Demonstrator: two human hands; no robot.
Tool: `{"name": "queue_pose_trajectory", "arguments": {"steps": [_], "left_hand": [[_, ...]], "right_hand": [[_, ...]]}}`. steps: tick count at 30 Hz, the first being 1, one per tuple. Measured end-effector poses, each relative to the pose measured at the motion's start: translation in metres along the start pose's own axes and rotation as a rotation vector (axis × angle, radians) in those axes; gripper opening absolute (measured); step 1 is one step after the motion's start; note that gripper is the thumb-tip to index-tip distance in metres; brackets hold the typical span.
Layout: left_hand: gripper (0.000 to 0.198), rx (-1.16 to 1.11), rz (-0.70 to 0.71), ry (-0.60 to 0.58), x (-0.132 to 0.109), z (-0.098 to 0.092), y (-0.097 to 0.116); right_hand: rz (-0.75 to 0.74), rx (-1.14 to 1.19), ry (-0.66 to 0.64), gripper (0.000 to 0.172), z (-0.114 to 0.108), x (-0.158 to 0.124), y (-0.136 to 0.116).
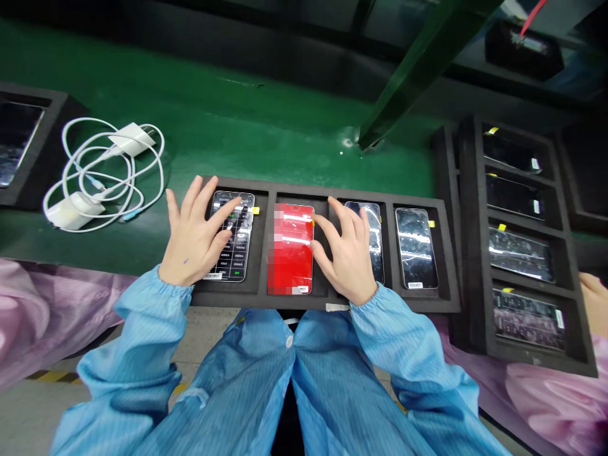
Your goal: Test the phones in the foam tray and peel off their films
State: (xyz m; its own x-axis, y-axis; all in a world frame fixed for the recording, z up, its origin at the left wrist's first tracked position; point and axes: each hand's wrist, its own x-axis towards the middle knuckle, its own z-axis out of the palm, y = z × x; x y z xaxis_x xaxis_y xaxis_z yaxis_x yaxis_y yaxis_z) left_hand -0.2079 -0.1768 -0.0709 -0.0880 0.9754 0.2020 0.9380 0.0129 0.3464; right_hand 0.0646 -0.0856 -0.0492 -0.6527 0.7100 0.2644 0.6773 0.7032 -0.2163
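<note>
A black foam tray (327, 303) lies in front of me with several phones in its compartments. My left hand (194, 237) is spread over the leftmost phone (242, 247), whose lit screen shows a grid of tiles; the index finger reaches over its upper part. Beside it lies a phone with a bright red screen (293, 247). At that phone's right edge, my right hand (349, 250) has its thumb and index finger apart, the other fingers extended. It partly hides a dark-screened phone (377, 244). The rightmost phone (417, 248) is dark too.
White chargers with a coiled cable (130, 139) lie on the green table (228, 126) at the left. Another tray (52, 133) stands at far left. A stacked tray of phones (479, 253) stands at right, with another person's hand (593, 301) at its edge. A green post (408, 82) rises behind.
</note>
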Motion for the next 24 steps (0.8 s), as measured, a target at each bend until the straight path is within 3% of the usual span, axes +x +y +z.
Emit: {"name": "queue_pose_trajectory", "arguments": {"steps": [7,10,14,18,21,24], "left_hand": [[0.056,-0.065,-0.057,0.072,-0.004,-0.001,0.000],[0.057,-0.080,-0.088,0.076,-0.013,-0.004,0.005],[0.060,-0.109,-0.131,0.087,-0.038,-0.009,0.014],[0.060,-0.125,-0.186,0.229,-0.069,-0.006,0.021],[0.057,-0.082,-0.154,0.351,-0.089,0.002,0.020],[0.055,-0.027,-0.095,0.381,-0.103,0.010,0.013]], "right_hand": [[-0.008,0.030,0.072,0.034,-0.002,-0.001,0.003],[-0.076,0.058,0.107,0.030,-0.008,-0.007,0.002],[-0.242,0.141,0.057,0.027,-0.014,-0.027,-0.010],[-0.359,0.166,-0.017,0.031,-0.009,-0.046,-0.023],[-0.414,0.117,-0.082,0.037,-0.004,-0.051,-0.026],[-0.436,0.096,-0.110,0.037,-0.002,-0.050,-0.026]]}}
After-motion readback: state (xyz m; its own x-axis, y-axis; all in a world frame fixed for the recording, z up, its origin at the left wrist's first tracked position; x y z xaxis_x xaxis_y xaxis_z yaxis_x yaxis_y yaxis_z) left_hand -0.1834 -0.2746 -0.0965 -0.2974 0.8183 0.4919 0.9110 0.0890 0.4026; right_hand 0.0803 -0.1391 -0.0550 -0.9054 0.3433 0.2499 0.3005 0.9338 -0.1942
